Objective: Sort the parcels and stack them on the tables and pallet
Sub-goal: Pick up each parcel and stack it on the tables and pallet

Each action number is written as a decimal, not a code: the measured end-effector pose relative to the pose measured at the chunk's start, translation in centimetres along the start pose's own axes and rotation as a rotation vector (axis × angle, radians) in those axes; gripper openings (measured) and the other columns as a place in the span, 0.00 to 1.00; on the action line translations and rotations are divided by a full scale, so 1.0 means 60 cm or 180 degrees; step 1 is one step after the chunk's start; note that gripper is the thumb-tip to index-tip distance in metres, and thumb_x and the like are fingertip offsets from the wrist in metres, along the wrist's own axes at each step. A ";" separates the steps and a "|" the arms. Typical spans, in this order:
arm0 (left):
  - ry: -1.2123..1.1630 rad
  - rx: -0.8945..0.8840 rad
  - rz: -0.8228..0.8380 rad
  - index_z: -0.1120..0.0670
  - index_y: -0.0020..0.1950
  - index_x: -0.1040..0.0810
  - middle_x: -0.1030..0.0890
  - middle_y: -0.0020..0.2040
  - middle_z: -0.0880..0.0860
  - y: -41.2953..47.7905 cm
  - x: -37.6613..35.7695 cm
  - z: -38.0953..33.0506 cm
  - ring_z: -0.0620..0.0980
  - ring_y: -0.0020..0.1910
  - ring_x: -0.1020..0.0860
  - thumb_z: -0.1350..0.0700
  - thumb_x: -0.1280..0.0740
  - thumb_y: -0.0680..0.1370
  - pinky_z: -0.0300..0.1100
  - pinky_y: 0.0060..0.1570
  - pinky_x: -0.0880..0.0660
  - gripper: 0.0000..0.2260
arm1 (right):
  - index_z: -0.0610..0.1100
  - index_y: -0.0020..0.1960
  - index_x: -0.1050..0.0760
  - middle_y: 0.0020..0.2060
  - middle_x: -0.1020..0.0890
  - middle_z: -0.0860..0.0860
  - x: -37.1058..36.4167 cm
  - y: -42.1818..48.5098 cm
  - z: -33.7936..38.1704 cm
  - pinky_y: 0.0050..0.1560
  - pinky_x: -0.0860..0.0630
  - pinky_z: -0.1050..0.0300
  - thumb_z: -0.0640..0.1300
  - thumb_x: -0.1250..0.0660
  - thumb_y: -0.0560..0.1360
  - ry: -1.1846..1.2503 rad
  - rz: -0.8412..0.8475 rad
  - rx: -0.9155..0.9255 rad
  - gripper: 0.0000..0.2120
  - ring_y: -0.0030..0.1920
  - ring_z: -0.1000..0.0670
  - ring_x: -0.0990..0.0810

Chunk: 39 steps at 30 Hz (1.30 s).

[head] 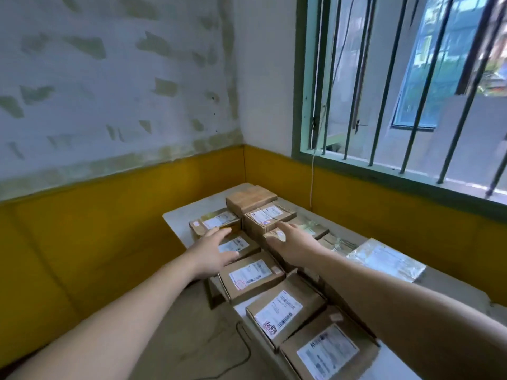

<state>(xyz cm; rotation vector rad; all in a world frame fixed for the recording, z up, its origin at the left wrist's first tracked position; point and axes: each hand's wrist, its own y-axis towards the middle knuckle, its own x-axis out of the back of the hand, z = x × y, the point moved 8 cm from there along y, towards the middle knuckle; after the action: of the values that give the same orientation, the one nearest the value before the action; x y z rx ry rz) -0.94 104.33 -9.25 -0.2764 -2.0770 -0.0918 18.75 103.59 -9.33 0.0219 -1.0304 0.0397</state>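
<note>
Several brown cardboard parcels with white labels lie in rows on two white tables, the far table (186, 212) and the near table (395, 360). My left hand (212, 250) reaches out with straight fingers over a labelled parcel (234, 245) in the left row. My right hand (292, 244) lies flat beside a taller stack (267, 216), its fingers touching a small parcel (275, 233); I cannot tell whether they grip it. Nearer parcels (252, 274) (285, 311) (329, 352) sit below my arms.
A plain brown box (251, 197) sits at the far end. A silver plastic mailer (386, 259) lies on the right. Yellow-painted walls (109, 215) close in behind and to the right, under a barred window (397, 86). A black cable (241, 352) runs over the floor.
</note>
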 end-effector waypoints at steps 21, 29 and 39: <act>0.0727 -0.0374 0.0936 0.45 0.78 0.47 0.51 0.79 0.51 0.573 -0.032 0.168 0.52 0.77 0.49 0.42 0.37 0.77 0.50 0.74 0.45 0.32 | 0.48 0.79 0.43 0.75 0.36 0.45 -0.099 0.543 -0.059 0.66 0.30 0.49 0.63 0.43 0.80 -0.0031 0.0013 -0.0744 0.33 0.71 0.43 0.32; 0.0601 -0.0903 0.1150 0.45 0.77 0.45 0.50 0.79 0.50 0.761 -0.019 0.228 0.54 0.77 0.49 0.44 0.36 0.78 0.52 0.74 0.45 0.31 | 0.48 0.79 0.42 0.75 0.35 0.45 -0.157 0.669 -0.070 0.67 0.31 0.49 0.61 0.42 0.80 0.0036 -0.0149 -0.1574 0.32 0.71 0.42 0.32; 0.0265 -0.0823 0.1636 0.44 0.77 0.46 0.51 0.79 0.52 0.908 -0.085 0.267 0.58 0.76 0.46 0.43 0.37 0.77 0.54 0.73 0.42 0.31 | 0.48 0.79 0.45 0.75 0.37 0.43 -0.207 0.753 -0.124 0.72 0.36 0.48 0.62 0.40 0.78 0.0247 -0.0271 -0.2392 0.35 0.74 0.42 0.37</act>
<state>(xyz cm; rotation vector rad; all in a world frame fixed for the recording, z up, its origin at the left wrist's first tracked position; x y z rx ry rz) 0.66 159.27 -24.35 -0.9374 -1.8512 -0.0579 16.81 148.71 -23.83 -0.6139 -0.9143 -0.4217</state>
